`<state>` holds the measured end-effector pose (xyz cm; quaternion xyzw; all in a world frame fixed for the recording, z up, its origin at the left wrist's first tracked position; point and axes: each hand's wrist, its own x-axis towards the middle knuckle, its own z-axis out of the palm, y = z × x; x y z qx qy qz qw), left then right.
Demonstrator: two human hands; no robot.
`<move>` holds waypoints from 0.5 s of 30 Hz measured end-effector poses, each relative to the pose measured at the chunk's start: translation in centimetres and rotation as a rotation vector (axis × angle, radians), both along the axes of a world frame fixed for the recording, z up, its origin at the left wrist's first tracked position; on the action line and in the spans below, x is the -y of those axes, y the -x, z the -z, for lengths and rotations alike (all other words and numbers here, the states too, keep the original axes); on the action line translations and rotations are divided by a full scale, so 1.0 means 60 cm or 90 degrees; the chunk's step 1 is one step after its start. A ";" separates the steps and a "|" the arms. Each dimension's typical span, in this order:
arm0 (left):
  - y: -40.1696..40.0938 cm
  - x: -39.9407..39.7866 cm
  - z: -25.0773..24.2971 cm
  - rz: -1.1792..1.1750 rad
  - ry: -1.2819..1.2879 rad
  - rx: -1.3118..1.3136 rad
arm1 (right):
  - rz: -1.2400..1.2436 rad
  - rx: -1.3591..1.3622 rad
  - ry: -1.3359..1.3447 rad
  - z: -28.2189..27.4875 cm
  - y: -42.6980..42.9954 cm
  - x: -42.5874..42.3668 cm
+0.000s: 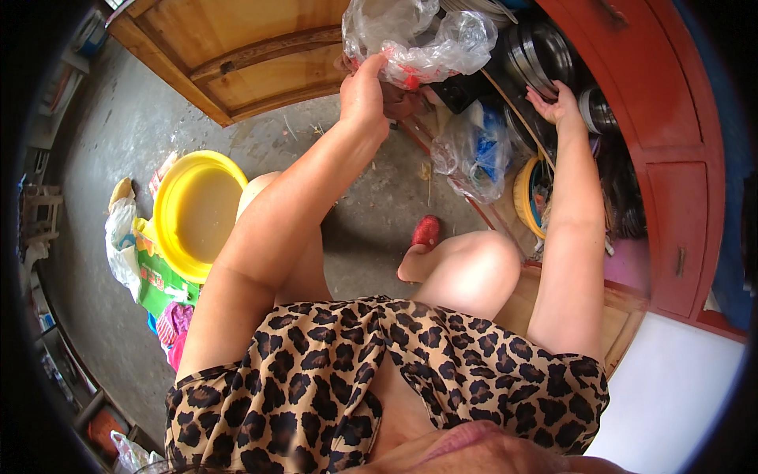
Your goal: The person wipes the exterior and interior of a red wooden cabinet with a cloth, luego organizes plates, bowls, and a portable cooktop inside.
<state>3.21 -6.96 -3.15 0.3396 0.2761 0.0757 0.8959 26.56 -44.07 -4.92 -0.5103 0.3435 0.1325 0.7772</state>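
My left hand (364,89) grips a clear plastic bag (441,47) with red print at the open wooden cabinet door. Its thumb lies over the bag's edge, and part of the fingers is hidden. Inside the red cabinet, my right hand (553,103) touches the underside of stacked metal pans or bowls (539,50), palm up with the fingers spread. Beside it lies another round metal vessel (599,109). Below the bag, a second clear bag with blue contents (482,151) rests at the cabinet's edge. A yellow basket (527,198) with small items stands lower in the cabinet.
At the left, a yellow basin (163,225) of cloudy water stands on the concrete floor (98,237), beside a green printed box (157,278) and cloths. The wooden door (284,59) juts out at the top. A thin stick (521,118) slants across the cabinet opening.
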 end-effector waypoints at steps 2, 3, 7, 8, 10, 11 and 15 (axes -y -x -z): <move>-0.002 -0.004 0.002 -0.008 0.006 0.007 | 0.006 0.013 0.006 0.009 -0.004 -0.001; -0.005 -0.006 0.007 -0.005 -0.001 0.003 | 0.003 0.014 0.005 0.014 0.001 -0.008; -0.003 -0.017 0.011 0.004 0.035 -0.015 | 0.020 0.084 0.071 0.029 0.023 -0.027; -0.004 -0.019 0.009 0.001 0.038 -0.015 | 0.030 0.101 0.087 0.032 0.032 -0.030; 0.003 -0.019 0.006 -0.047 0.050 0.046 | 0.029 0.122 0.107 0.046 0.066 -0.031; 0.002 -0.023 0.004 -0.025 0.080 0.029 | 0.013 0.121 0.098 0.051 0.075 -0.020; -0.022 -0.051 0.050 -0.065 0.033 0.038 | -0.086 0.137 0.049 0.054 0.177 -0.019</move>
